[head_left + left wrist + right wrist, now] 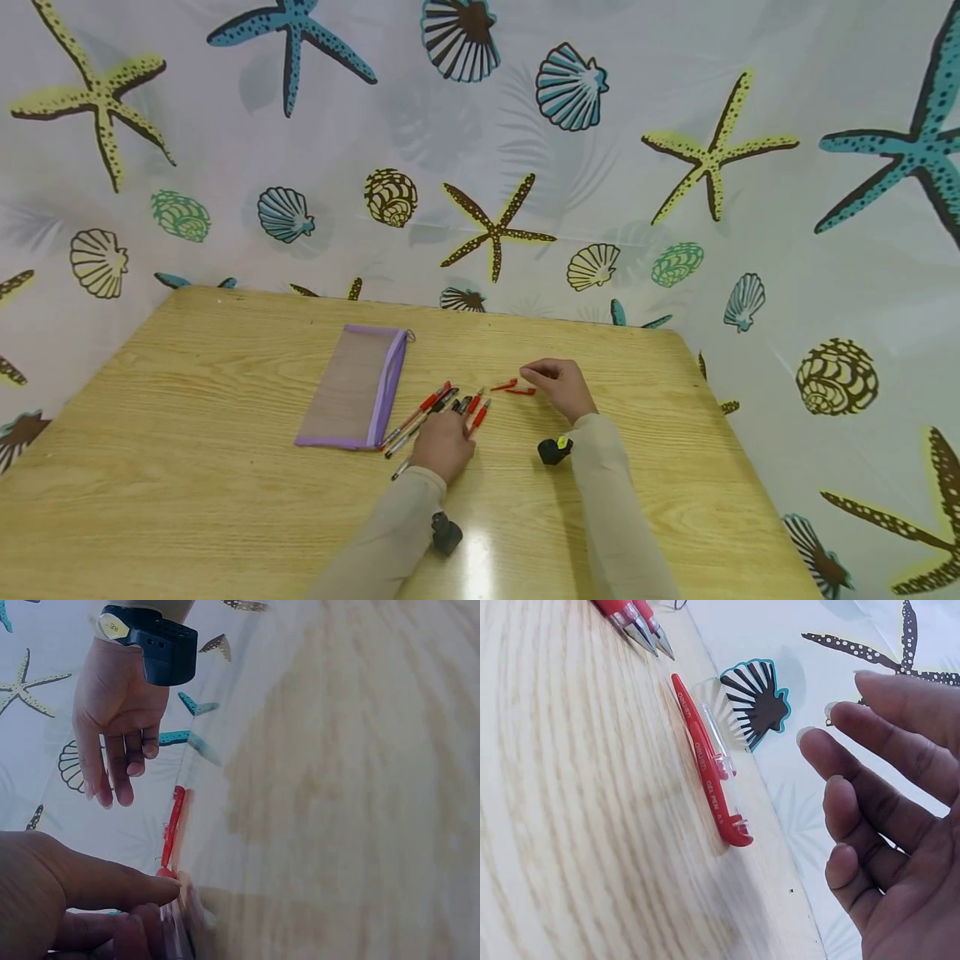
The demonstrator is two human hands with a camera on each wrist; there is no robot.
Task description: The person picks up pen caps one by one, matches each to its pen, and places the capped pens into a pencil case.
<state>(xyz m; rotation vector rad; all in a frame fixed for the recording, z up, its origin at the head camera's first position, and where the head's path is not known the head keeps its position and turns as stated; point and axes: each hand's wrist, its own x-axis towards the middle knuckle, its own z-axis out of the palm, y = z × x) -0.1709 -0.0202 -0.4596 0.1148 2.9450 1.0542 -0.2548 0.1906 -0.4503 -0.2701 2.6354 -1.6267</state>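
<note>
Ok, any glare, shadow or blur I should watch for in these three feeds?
Head view: a bright glare patch on the table near the picture's bottom edge, and a soft shadow beside the right sleeve; left wrist view: dim and hazy, wood grain smeared soft; right wrist view: sharper, lettering on the red pen caps legible, a soft shadow on the wood below them.

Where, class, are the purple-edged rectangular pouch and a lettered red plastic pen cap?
Purple-edged rectangular pouch [352, 386]: head view, middle of its flat panel.
Lettered red plastic pen cap [706, 765]: right wrist view, middle of its lettered side.
</note>
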